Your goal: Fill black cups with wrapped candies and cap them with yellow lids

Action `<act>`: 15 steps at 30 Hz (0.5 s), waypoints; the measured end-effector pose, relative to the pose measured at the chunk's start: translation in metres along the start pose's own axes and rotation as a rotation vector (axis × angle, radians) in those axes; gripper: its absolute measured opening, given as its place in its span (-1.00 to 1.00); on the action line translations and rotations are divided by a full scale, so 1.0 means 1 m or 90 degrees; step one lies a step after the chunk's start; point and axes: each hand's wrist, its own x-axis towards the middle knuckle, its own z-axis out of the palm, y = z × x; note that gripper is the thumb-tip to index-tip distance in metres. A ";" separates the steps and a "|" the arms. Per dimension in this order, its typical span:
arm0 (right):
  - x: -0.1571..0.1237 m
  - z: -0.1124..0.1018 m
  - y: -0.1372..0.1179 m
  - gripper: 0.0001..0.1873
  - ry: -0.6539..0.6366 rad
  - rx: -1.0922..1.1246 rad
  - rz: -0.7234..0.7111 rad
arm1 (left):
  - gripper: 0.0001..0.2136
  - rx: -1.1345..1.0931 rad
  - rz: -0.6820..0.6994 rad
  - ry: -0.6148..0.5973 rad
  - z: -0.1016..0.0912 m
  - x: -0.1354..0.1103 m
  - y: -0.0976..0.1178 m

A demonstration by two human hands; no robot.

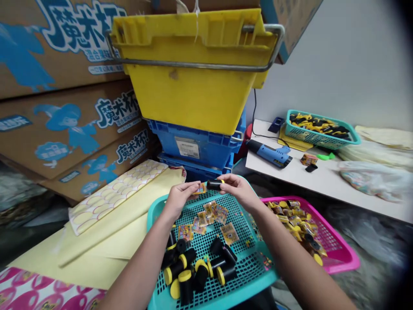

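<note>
Over the far end of a turquoise mesh basket (206, 300), both of my hands are close together. My left hand (180, 196) pinches a small printed orange-yellow label (200, 188). Fingers of my right hand (237, 189) are closed round a small black canister (214, 184) with a yellow end, which lies sideways beside the label. Beneath them, several more printed labels (229, 234) lie scattered on the mesh. Black canisters with yellow lids (185, 286) are heaped at the basket's near left, some standing, some on their sides. Small coloured bits are spread at its right side.
A pink basket (350, 261) of yellow-wrapped canisters stands to the right. On the white table (322, 181) are a blue heat gun (269, 153) and another turquoise basket (322, 140). Stacked yellow (190, 94) and blue crates (193, 144) rise ahead; cardboard boxes (64, 125) stand left.
</note>
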 end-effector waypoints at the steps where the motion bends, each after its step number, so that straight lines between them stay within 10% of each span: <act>1: 0.001 0.003 0.000 -0.66 -0.007 -0.006 0.001 | -0.71 -0.005 0.002 -0.002 0.001 0.000 -0.001; 15: 0.006 0.013 0.014 -0.65 -0.004 -0.126 -0.079 | -0.65 0.095 0.029 -0.048 0.017 -0.007 0.005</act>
